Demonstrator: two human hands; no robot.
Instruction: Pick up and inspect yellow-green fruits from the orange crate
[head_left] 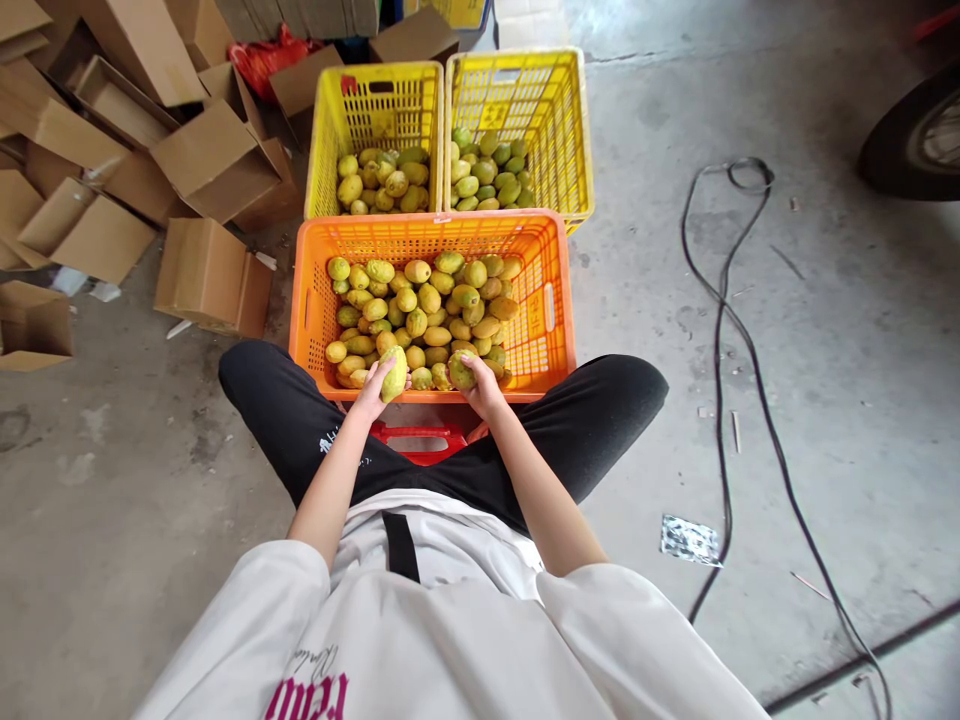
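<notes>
My left hand (371, 392) is closed around a bumpy yellow-green oval fruit (394, 375) at the near edge of the orange crate (556, 380). A little to the right, my right hand (484, 388) grips a darker green oval fruit (460, 371), with the fingers partly hidden behind it. Both hands are held apart from each other, over the crate's near rim. Many similar fruits (429, 298), yellow, green and some brownish, lie in a layer inside the orange crate. Its right end shows bare slatted floor and wall.
Behind stand two yellow crates, the left one (330, 140) with yellower fruit, the right one (559, 120) with greener fruit. Cardboard boxes (214, 165) pile up at left. A black cable (724, 300), a foil packet (690, 540) and a wheel (915, 140) are at right.
</notes>
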